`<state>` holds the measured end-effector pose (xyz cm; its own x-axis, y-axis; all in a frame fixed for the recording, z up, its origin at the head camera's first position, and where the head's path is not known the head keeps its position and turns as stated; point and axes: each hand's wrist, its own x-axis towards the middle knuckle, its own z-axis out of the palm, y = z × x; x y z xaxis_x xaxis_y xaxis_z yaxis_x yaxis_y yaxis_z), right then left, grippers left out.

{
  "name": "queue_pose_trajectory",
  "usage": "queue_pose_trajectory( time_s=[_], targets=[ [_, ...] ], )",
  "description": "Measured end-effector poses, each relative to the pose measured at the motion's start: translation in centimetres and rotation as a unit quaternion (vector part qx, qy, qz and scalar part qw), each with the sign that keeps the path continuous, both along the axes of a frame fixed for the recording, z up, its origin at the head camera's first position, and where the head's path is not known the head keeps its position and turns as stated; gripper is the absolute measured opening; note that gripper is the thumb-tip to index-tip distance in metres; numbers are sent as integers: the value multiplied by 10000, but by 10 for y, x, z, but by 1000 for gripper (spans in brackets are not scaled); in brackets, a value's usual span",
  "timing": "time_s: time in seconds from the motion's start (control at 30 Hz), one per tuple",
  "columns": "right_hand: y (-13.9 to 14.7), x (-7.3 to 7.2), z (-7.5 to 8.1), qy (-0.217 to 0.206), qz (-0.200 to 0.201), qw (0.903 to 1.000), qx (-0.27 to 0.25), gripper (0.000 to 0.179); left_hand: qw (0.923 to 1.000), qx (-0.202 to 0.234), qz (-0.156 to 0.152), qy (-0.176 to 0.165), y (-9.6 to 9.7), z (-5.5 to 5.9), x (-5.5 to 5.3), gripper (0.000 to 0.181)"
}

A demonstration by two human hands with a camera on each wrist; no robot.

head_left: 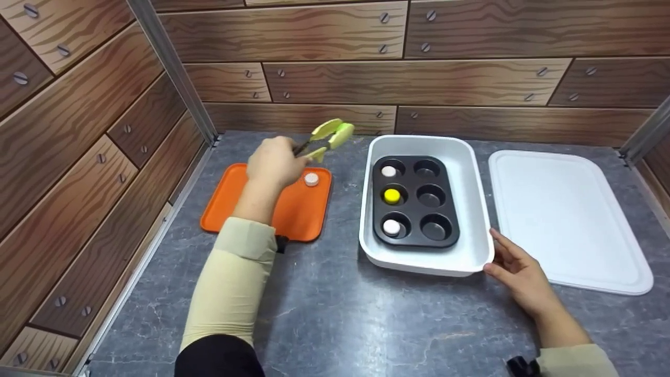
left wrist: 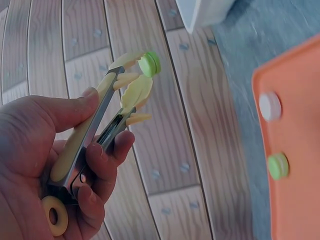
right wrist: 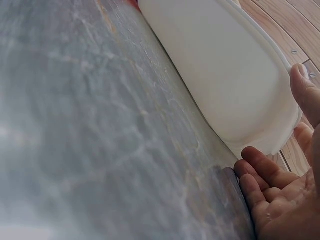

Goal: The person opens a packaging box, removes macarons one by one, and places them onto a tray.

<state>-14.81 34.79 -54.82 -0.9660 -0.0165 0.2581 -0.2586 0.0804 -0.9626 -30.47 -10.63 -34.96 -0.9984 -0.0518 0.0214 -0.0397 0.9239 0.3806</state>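
Observation:
My left hand (head_left: pixel 275 162) grips yellow-tipped tongs (left wrist: pixel 95 125) above the far edge of the orange tray (head_left: pixel 301 214). A small green macaron-like disc (left wrist: pixel 149 64) is held at the tongs' tips. On the tray lie a white disc (left wrist: pixel 270 106) and another green disc (left wrist: pixel 278 166), the latter hidden by the hand in the head view. My right hand (head_left: pixel 523 280) holds the near right corner of the white tub (head_left: pixel 473 209), thumb and index finger at its rim. Inside, a dark muffin pan (head_left: pixel 416 241) has white, yellow and white discs in its left cups.
A white lid (head_left: pixel 570 220) lies flat to the right of the tub, near the right hand. Wood-patterned walls (head_left: pixel 335 84) close off the back and left of the grey marbled tabletop (head_left: pixel 324 314).

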Motion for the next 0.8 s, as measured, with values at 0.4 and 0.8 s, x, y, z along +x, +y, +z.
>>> queue_pose_trajectory(
  time_s=[0.4, 0.8],
  targets=[
    [-1, 0, 1, 20, -18, 10000, 62, 73, 9983, 210, 544, -21, -60, -11, 10, 39],
    [1, 0, -1, -10, -107, 9997, 231, 73, 9930, 248, 1140, -155, -117, -42, 19, 46]
  ],
)
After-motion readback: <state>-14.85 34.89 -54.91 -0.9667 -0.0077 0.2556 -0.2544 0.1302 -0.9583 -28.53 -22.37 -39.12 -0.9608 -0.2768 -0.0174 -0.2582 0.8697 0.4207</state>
